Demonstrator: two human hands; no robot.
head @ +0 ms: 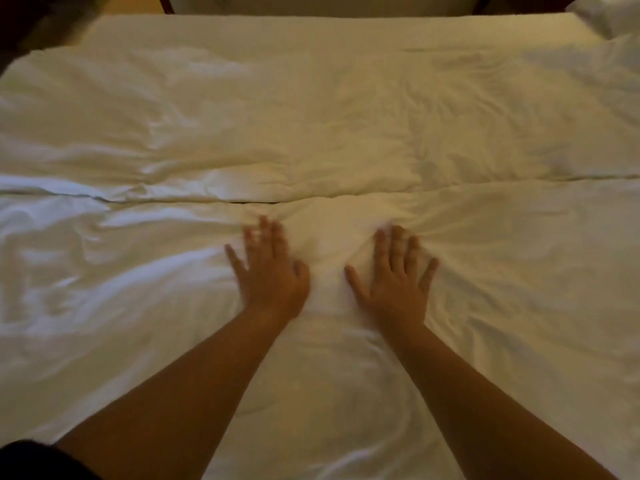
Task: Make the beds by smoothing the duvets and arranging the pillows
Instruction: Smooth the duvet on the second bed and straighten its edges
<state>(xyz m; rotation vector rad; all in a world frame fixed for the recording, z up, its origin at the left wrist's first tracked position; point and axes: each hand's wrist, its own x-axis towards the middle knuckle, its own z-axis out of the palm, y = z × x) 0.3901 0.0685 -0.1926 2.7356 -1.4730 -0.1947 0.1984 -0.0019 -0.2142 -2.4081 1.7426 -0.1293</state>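
Both hands lie flat, palms down, gripping nothing — the left hand [268,271] and the right hand [394,277] press with spread, straight fingers on the near duvet [519,271], side by side with a puffed ridge of white cloth bunched up between them. Creases fan out from the fingertips. Just beyond the fingers runs the seam where this duvet meets the far duvet [311,109], which spreads wrinkled across the other half of the bed to a smooth folded edge at the top. A corner of something white, perhaps a pillow [613,12], shows at the upper right — too little of it to be sure.
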